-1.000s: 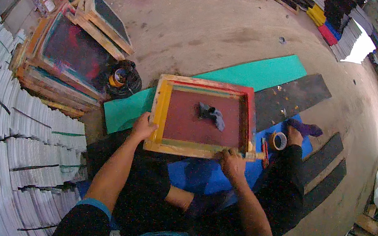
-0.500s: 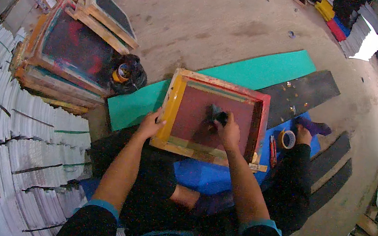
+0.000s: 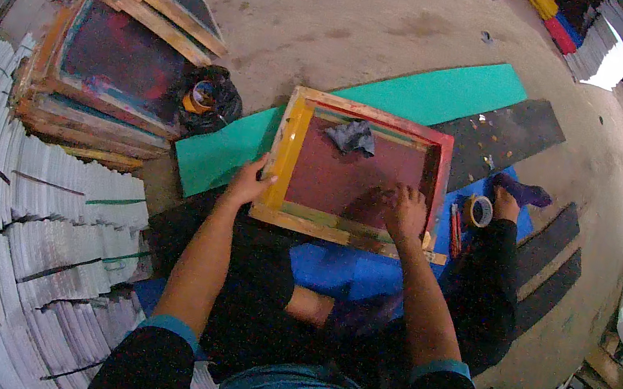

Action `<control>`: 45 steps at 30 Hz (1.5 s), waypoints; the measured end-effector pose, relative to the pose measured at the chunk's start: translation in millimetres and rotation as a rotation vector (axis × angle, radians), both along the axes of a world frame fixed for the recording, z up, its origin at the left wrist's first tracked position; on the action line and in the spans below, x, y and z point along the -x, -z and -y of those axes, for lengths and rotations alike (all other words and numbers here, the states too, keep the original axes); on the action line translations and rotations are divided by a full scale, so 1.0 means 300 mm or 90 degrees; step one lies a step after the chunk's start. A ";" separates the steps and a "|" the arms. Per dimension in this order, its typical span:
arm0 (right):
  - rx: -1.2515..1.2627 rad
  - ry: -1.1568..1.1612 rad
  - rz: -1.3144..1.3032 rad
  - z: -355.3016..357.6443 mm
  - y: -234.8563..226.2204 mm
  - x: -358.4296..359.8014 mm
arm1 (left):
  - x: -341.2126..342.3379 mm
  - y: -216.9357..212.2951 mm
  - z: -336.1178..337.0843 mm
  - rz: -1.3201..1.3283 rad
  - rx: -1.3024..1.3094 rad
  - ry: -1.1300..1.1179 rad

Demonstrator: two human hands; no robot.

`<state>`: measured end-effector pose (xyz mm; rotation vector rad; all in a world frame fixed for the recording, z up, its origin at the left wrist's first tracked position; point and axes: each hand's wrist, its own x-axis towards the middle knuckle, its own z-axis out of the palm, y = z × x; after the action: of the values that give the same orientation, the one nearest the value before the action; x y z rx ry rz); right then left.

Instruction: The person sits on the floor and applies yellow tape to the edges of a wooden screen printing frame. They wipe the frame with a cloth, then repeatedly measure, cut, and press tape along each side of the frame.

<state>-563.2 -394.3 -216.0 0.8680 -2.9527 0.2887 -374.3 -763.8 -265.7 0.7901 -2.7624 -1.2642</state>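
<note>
A wooden screen-printing frame (image 3: 288,150) with a dark red mesh (image 3: 326,180) lies tilted over my lap. My left hand (image 3: 250,183) grips its left rail, thumb on top and the other fingers partly hidden under it. On the far part of the mesh rests a crumpled dark grey rag (image 3: 351,137), apart from both hands. Over the near right part of the mesh is my right hand (image 3: 406,216), its fingers bent and slightly apart, with nothing visible in them. Whether its fingertips touch the mesh I cannot tell.
Beneath the frame lie a green board (image 3: 442,93) and a dark board (image 3: 501,131). A tape roll (image 3: 479,211) and red pens (image 3: 455,229) sit by my foot. Stacked frames (image 3: 116,66), a black bag with a container (image 3: 220,103) and bundled paper (image 3: 74,198) stand left.
My right hand has let go of the rag and moved right and nearer across the mesh. The rag now lies farther back. My left hand keeps its hold on the frame.
</note>
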 end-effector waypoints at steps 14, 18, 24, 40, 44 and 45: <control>0.051 0.259 0.146 -0.302 0.037 0.015 | -0.050 0.077 0.073 -0.040 -0.133 -0.015; 0.110 0.339 0.038 -0.480 0.055 0.181 | 0.004 -0.061 -0.053 -0.042 -0.056 0.027; 0.037 0.452 0.006 -0.399 -0.069 0.322 | -0.046 -0.038 -0.006 -0.026 0.004 -0.024; 0.198 0.524 0.100 -0.465 0.003 0.391 | -0.039 -0.012 -0.041 -0.041 -0.004 0.041; 0.492 0.438 0.111 -0.433 -0.122 0.321 | -0.065 0.072 -0.001 -0.106 0.007 0.033; 0.590 0.395 0.136 -0.421 -0.177 0.292 | -0.074 0.088 0.015 -0.113 0.027 0.019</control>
<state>-650.9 -268.1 -162.9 -0.1926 -2.5473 1.5564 -352.1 -768.4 -292.0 0.6045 -2.6588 -1.2110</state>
